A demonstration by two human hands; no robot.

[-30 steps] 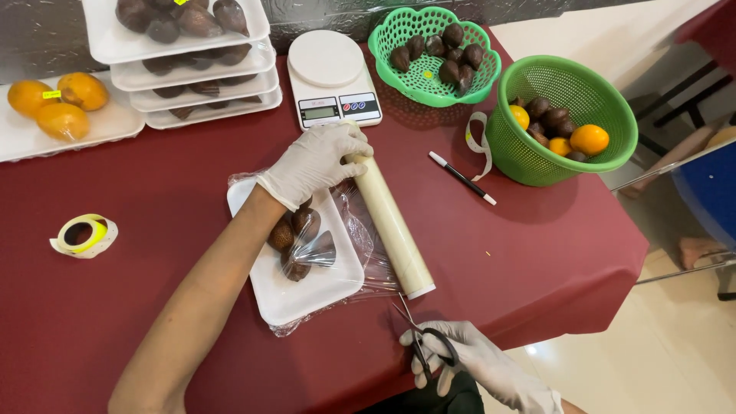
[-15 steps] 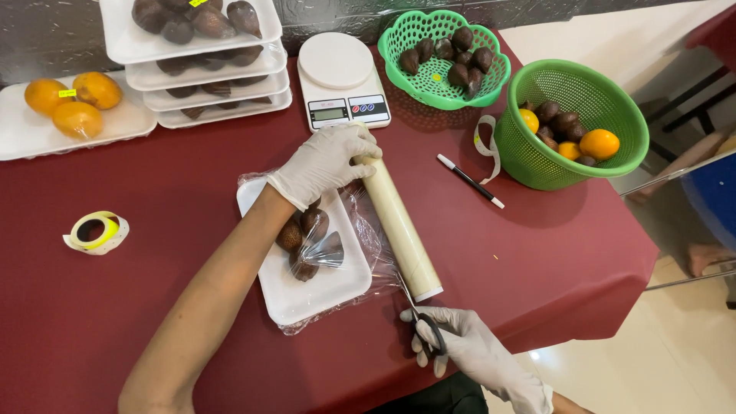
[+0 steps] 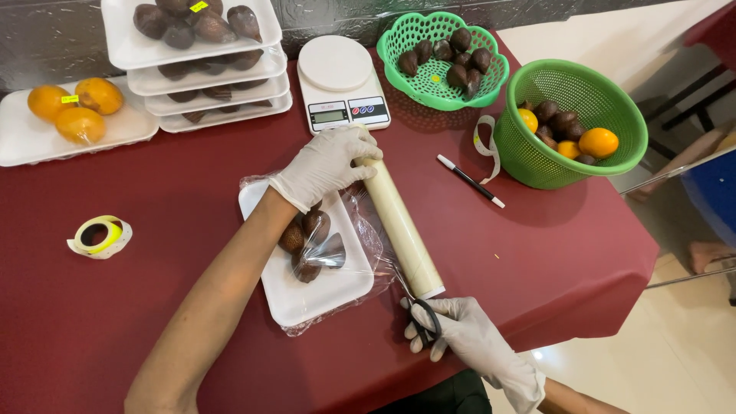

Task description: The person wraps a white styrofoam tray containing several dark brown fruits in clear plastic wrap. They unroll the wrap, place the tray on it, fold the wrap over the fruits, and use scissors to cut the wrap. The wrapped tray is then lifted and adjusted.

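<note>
While gloved left hand (image 3: 326, 162) grips far end of cream cling-film roll (image 3: 400, 226), right hand (image 3: 452, 330) holds black scissors (image 3: 424, 313) at roll's near end, w/ white foam tray (image 3: 307, 264) of brown fruit just left of roll.

The red table (image 3: 153, 330) is viewed steeply downward from a single head-worn camera at close range, facing away from the wearer toward the far dark wall (image 3: 46, 46).
</note>
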